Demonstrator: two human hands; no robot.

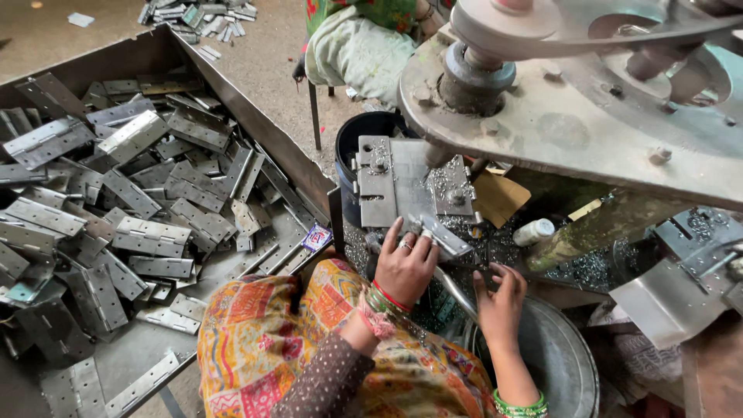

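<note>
Steel hinge (443, 236) sits under my left hand (405, 267), at about 12 o'clock from my lap, right on the jig plate (391, 182) below the drill head (557, 101). Left fingers (414, 246) are pressed down on the near end of the hinge, pinning it flat rather than curled around it. Right hand (499, 298) hovers at 3 o'clock of the left, fingers loose and half spread, gripping nothing, just above the round metal pan (565, 364).

Judgement on doing this well: keep the hinge flat and butted to the jig so the hole lands true; hold by the near end only, fingertips well away from the spindle at 12. Metal chips (472, 228) lie all around the plate, so I'd brush them off the seat or the leaf may rock. Whether the bit is touching the hinge, cannot tell, the head hides it.

Big tray (255, 131) at 9 o'clock is piled with more hinges (147, 209), overlapping at all angles. Small white bottle (534, 231) lies at 2 o'clock beside the chips. Another person's green cloth (356, 42) shows at 12, far side, apart from my hands. Bangles are on both my wrists; I'd keep them off the plate edge.
</note>
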